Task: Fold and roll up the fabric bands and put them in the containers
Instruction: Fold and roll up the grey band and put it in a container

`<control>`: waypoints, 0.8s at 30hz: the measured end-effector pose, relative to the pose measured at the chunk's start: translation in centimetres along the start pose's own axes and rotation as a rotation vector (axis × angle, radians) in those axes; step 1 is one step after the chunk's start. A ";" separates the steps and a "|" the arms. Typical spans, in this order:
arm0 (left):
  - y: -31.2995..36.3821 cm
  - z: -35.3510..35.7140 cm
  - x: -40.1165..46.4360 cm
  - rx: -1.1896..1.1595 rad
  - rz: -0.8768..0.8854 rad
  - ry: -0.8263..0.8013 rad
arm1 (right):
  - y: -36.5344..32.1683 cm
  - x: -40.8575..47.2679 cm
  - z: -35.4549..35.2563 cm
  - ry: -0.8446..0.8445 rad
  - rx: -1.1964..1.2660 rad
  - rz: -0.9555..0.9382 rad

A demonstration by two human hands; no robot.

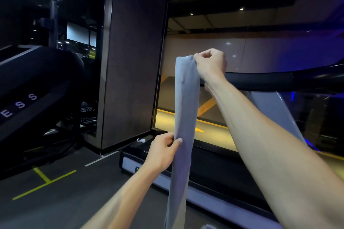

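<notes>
My right hand [210, 65] pinched the grey fabric band [184, 117] high so it hung straight; my left hand [163, 151] pinched its edge, smoothing before folding.

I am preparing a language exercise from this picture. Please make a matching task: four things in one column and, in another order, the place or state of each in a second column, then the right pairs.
Things
1. right hand
2. left hand
3. grey fabric band
4. yellow floor lines

Places or states
A. hangs straight down, long and flat
B. pinches the band's edge lower down
C. lower left, on the dark floor
D. grips the band's top end, raised high

Pairs: 1-D, 2-B, 3-A, 4-C
</notes>
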State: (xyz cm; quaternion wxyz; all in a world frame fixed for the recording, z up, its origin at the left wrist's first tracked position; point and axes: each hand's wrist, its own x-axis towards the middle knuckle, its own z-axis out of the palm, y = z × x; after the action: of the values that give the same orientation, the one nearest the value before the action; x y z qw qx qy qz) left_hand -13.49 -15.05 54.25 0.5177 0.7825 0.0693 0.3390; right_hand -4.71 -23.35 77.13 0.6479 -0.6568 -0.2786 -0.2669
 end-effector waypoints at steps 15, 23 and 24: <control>-1.2 -1.2 1.2 -0.082 0.032 -0.079 | 1.1 0.7 -0.9 -0.034 0.083 0.068; -1.8 -2.2 3.3 0.075 0.153 -0.031 | -0.3 -4.2 -6.4 -0.333 0.383 0.050; -1.9 -2.3 3.6 0.115 0.177 -0.011 | 0.1 -5.3 -7.6 -0.359 0.403 0.040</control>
State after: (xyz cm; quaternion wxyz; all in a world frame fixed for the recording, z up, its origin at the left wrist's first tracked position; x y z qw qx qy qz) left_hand -11.71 -10.79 54.84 0.4403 0.8158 0.0167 0.3747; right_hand -8.29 -31.02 73.42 0.7108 -0.5569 -0.4234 -0.0723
